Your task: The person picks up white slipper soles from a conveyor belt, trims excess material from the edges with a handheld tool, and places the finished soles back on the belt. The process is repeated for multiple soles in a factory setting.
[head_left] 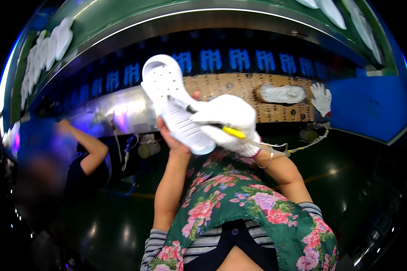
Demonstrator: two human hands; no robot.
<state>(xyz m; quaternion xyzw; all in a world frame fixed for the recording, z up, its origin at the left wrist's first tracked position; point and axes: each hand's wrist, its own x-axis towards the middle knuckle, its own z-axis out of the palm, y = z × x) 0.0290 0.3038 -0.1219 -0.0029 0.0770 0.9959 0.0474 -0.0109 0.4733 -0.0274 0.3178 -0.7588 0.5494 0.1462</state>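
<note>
Nearest to the body, the bare left hand grips the white clog from below, close to its heel. Just to the right of the clog, the gloved right hand is closed around a slim tool with a yellow part; it is the side hand, aimed across the clog's long axis, which runs from the heel forward and leftward to the holed toe. Tip contact I cannot tell. Beyond the clog, rightward, lies a cardboard sheet.
</note>
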